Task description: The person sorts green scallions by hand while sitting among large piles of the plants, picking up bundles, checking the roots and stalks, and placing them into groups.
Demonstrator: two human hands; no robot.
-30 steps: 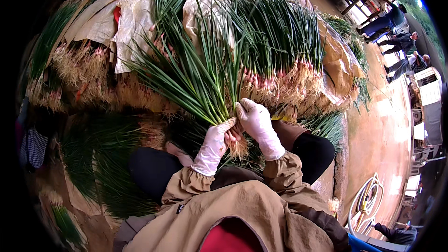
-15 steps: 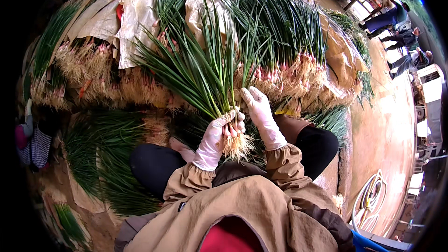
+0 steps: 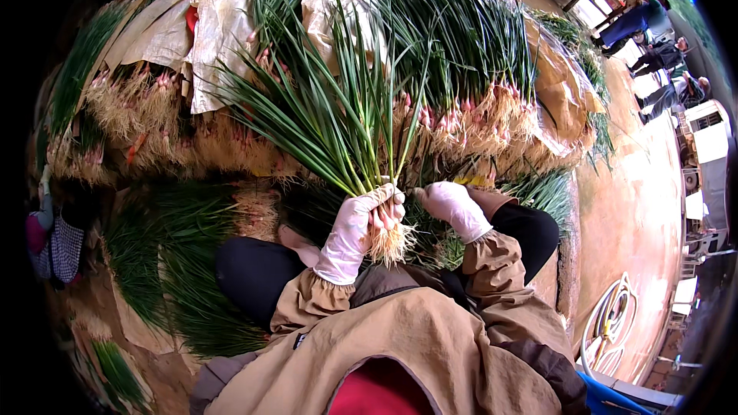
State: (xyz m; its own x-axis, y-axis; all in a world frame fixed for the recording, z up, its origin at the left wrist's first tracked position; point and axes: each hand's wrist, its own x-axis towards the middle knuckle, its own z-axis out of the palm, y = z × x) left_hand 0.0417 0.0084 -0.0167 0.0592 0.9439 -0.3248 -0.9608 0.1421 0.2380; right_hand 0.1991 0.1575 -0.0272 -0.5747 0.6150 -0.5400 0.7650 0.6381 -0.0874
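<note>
The left hand (image 3: 347,232), in a pale glove, is clamped around a bunch of scallions (image 3: 342,134) at the pinkish bulbs; the leaves fan out beyond it and the roots (image 3: 390,244) hang just right of it. The right hand (image 3: 453,206), also gloved, is apart from the bunch, to the right of the left hand, with fingers curled; whether it holds anything cannot be told. Beyond both hands is a stacked heap of scallions (image 3: 465,38), roots facing them. Well right of the right hand, a coiled hose (image 3: 609,323) lies on the floor (image 3: 623,223).
</note>
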